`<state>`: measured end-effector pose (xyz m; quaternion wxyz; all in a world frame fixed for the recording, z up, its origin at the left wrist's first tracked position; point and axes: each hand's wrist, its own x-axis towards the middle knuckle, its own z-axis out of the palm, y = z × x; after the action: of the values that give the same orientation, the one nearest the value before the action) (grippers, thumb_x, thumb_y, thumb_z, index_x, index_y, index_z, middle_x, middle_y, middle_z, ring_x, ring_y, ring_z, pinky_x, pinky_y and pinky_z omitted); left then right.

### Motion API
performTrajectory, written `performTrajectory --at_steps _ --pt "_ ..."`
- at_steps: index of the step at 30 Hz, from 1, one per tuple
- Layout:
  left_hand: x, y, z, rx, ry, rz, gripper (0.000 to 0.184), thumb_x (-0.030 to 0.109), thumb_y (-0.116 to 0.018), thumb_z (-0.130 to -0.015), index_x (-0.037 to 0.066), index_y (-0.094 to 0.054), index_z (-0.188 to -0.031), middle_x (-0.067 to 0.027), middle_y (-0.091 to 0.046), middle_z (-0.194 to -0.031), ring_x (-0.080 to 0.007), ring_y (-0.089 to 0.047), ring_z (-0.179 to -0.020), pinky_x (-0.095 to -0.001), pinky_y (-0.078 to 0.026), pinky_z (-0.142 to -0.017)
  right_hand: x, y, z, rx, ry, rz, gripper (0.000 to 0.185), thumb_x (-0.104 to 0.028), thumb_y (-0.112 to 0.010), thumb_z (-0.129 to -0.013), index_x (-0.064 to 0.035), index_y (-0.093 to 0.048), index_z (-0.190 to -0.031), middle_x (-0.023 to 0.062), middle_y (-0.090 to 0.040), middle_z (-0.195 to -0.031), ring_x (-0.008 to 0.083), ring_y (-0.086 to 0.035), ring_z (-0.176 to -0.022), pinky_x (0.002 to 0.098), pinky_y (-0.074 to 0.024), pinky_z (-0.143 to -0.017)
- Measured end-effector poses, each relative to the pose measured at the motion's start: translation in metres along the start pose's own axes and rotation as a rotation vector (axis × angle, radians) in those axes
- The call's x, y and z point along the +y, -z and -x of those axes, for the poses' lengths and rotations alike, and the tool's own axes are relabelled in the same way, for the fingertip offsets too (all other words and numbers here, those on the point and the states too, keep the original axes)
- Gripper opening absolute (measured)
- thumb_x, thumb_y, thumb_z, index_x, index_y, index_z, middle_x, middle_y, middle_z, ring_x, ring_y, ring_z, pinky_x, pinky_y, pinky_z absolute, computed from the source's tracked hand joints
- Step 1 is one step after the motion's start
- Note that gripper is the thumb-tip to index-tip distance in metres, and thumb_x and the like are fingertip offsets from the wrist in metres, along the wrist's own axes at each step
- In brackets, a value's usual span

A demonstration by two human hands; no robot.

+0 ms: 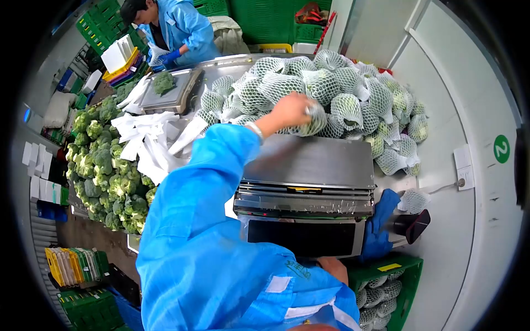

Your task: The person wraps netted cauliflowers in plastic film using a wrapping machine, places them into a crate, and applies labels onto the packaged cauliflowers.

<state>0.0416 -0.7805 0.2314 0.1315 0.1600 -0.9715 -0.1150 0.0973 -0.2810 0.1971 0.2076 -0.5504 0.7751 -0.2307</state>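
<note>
My left hand reaches out over the far edge of the metal weighing scale, its fingers closed around a head of broccoli in a white foam net. Right beside it lies a big pile of net-wrapped broccoli. Close to my body, my right hand is by the lower right corner of the scale's dark display. Its fingers are mostly hidden, so their grip does not show.
Bare broccoli is heaped at left, beside loose white net sleeves. A second scale carries one broccoli. At right are a blue glove, a dark handheld device and a green crate. Across the table, a co-worker holds a net.
</note>
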Motion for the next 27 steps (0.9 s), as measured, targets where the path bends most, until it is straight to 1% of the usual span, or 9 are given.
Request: performTrajectory --at_steps 2,4,7,10,18,20,21,24,27 --pt "0.0 0.018 0.006 -0.082 0.394 0.296 0.039 0.032 -0.066 -0.079 0.011 -0.068 -0.111 -0.0109 -0.07 -0.096 -0.026 -0.067 -0.085 -0.0389 -0.054 -0.074 0.002 0.012 -0.015 0.019 -0.023 -0.097 0.019 -0.008 -0.069 -0.078 -0.0044 -0.065 -0.097 0.0128 -0.068 -0.095 0.0324 -0.065 -0.087 0.0398 -0.053 -0.076" --pt "-0.007 -0.006 0.031 0.038 0.515 1.046 0.044 0.042 -0.063 -0.085 0.004 -0.068 -0.108 -0.0109 -0.072 -0.093 -0.0209 -0.07 -0.08 -0.0355 -0.055 -0.072 0.014 0.016 -0.042 0.268 0.056 -0.196 0.022 -0.007 -0.07 -0.079 -0.0033 -0.065 -0.1 0.015 -0.067 -0.102 0.034 -0.064 -0.093 0.0393 -0.0525 -0.081" --pt "0.045 -0.015 0.078 -0.083 0.823 1.355 0.049 0.049 -0.048 -0.095 0.01 -0.063 -0.121 -0.0041 -0.071 -0.1 -0.0164 -0.068 -0.088 -0.0381 -0.055 -0.074 0.015 0.043 -0.103 0.367 -0.071 -0.303 0.051 -0.009 -0.069 -0.085 -0.0007 -0.051 -0.132 0.0176 -0.054 -0.135 0.0306 -0.055 -0.122 0.0374 -0.0462 -0.098" --pt "0.074 -0.048 0.119 -0.15 0.873 1.537 0.047 0.042 -0.034 -0.102 0.004 -0.06 -0.114 -0.0093 -0.069 -0.088 -0.0199 -0.067 -0.066 -0.0315 -0.054 -0.054 0.038 0.031 -0.179 0.382 0.022 -0.386 0.078 -0.028 -0.072 -0.085 -0.0033 -0.031 -0.147 0.0226 -0.046 -0.141 0.0382 -0.045 -0.131 0.0425 -0.0386 -0.106" --pt "0.09 -0.025 0.195 -0.183 0.903 1.194 0.073 0.06 -0.048 -0.094 -0.009 -0.059 -0.115 -0.0171 -0.07 -0.08 -0.0183 -0.064 -0.052 -0.0265 -0.049 -0.047 0.068 0.034 -0.215 0.163 -0.056 -0.306 0.084 -0.038 -0.074 -0.083 -0.0044 -0.032 -0.147 0.0258 -0.048 -0.139 0.0395 -0.047 -0.129 0.0429 -0.0394 -0.105" --pt "0.085 -0.016 0.226 0.105 0.859 0.884 0.046 0.04 -0.061 -0.094 -0.001 -0.067 -0.113 -0.0123 -0.071 -0.077 -0.0146 -0.065 -0.06 -0.0267 -0.048 -0.054 0.061 0.059 -0.19 0.231 -0.058 -0.279 0.071 -0.03 -0.072 -0.086 -0.0054 -0.04 -0.144 0.0203 -0.052 -0.138 0.0337 -0.047 -0.13 0.0394 -0.0381 -0.106" --pt "0.074 -0.026 0.248 0.348 0.756 0.63 0.029 0.029 -0.068 -0.09 0.004 -0.072 -0.103 -0.0108 -0.07 -0.075 -0.0127 -0.062 -0.059 -0.0277 -0.047 -0.055 0.067 0.061 -0.176 0.312 -0.045 -0.226 0.064 -0.031 -0.072 -0.085 -0.0049 -0.047 -0.138 0.019 -0.054 -0.133 0.0346 -0.049 -0.126 0.0406 -0.0393 -0.104" --pt "0.076 -0.029 0.288 0.343 0.74 0.074 0.026 0.029 -0.078 -0.077 0.004 -0.074 -0.081 -0.01 -0.065 -0.07 -0.0245 -0.058 -0.071 -0.0375 -0.047 -0.066 0.102 0.055 -0.141 0.469 -0.157 0.081 0.041 -0.032 -0.073 -0.082 -0.0038 -0.065 -0.111 0.0136 -0.062 -0.111 0.0322 -0.055 -0.107 0.043 -0.0436 -0.093" --pt "0.09 -0.076 0.287 0.259 0.676 0.143 0.03 0.031 -0.083 -0.069 0.004 -0.071 -0.072 -0.0087 -0.063 -0.072 -0.0306 -0.055 -0.077 -0.0412 -0.045 -0.072 0.097 0.031 -0.136 0.442 -0.26 0.44 0.031 -0.032 -0.074 -0.081 -0.0045 -0.068 -0.093 0.0093 -0.061 -0.097 0.0308 -0.054 -0.096 0.0439 -0.0434 -0.083"
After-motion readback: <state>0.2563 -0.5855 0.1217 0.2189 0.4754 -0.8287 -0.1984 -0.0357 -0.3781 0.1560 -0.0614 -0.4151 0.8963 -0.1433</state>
